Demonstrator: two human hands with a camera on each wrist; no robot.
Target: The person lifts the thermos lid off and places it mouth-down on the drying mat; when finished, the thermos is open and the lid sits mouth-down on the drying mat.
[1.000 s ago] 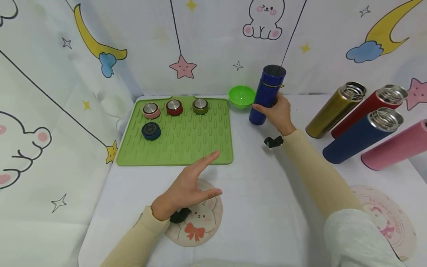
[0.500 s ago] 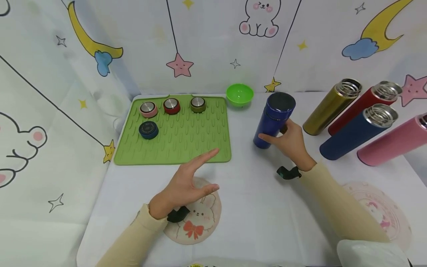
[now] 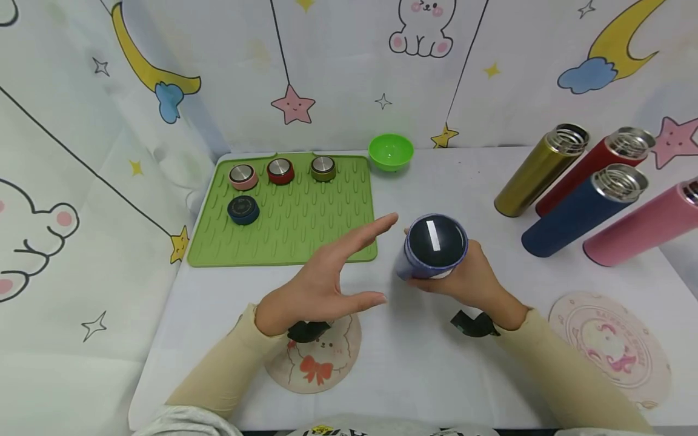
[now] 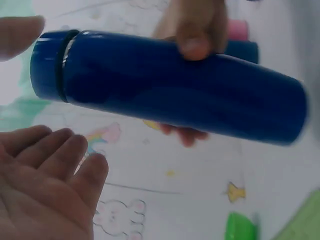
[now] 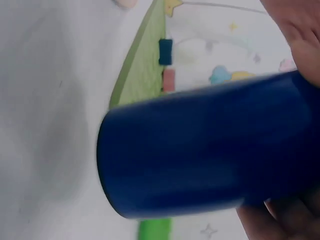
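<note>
A glossy blue thermos [image 3: 436,242] with its lid on is gripped in my right hand [image 3: 475,280], its dark top turned up toward the head camera. In the left wrist view the thermos [image 4: 180,87] spans the picture, a dark groove showing below its lid. Its base end, in the right wrist view, looks clear of the table. To the left of the thermos is my left hand [image 3: 327,275], thumb and fingers spread wide with a gap between them and the lid. Most of my right fingers are hidden behind the thermos in the head view.
A green mat [image 3: 305,227] bears several lids, one of them dark blue [image 3: 243,209]. Behind it sits a green bowl [image 3: 391,152]. Lidless gold [image 3: 540,172], red [image 3: 600,163], blue [image 3: 578,215] and pink [image 3: 638,227] bottles stand at right. Two round coasters lie nearer me.
My right hand has brought the blue thermos from near the green bowl toward me, its top tipping toward the camera. My left hand has moved up and right, closer to it.
</note>
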